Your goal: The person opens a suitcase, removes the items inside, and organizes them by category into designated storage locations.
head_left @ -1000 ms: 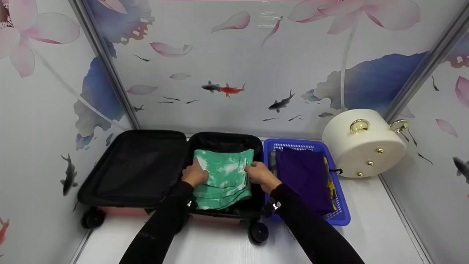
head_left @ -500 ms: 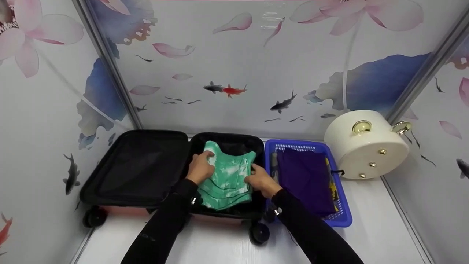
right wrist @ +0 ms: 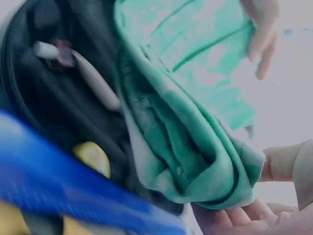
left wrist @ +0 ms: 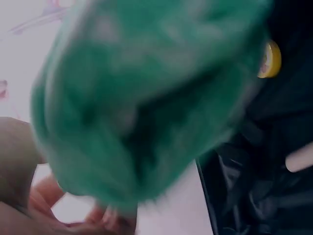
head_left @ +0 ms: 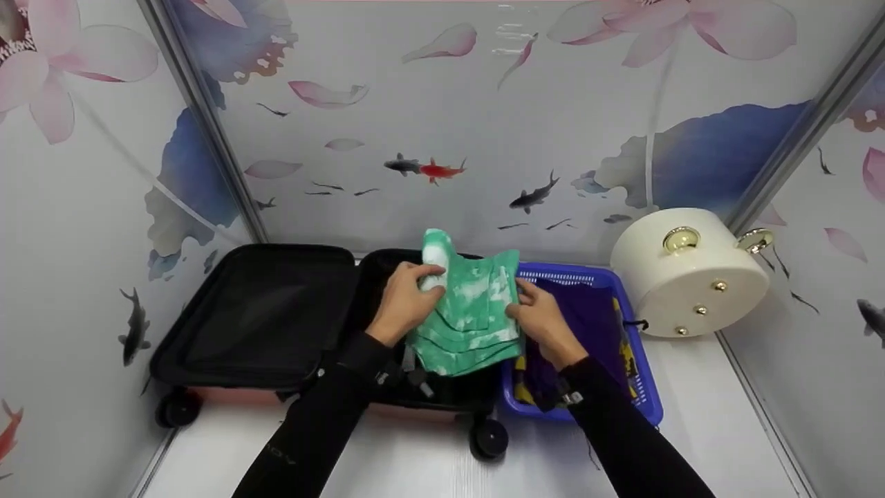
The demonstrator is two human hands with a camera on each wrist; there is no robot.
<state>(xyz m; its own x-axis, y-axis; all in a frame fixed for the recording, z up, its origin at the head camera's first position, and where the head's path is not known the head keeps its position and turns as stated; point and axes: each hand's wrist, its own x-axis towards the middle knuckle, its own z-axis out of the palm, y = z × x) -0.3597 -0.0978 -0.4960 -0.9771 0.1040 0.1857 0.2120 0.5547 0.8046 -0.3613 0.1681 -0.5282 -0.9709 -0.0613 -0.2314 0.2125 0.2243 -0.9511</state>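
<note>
A folded green-and-white tie-dye cloth garment is held up between both hands, above the right half of an open black-lined suitcase. My left hand pinches its left side between thumb and fingers. On the opposite side, my right hand grips the edge, thumb on the near face. Folded layers with an open hollow show in the right wrist view's green garment. Beneath it in the suitcase lie a yellow round item and a pale stick-like item, both blurred.
Right of the suitcase stands a blue plastic basket with a folded purple cloth and something yellow and black inside. A cream round case with gold fittings sits behind it. The suitcase's other half lies flat at left. Printed wall panels surround the space.
Both hands have lifted the green garment out of the suitcase and moved it up and to the right. It now covers part of the basket's left edge from the head view.
</note>
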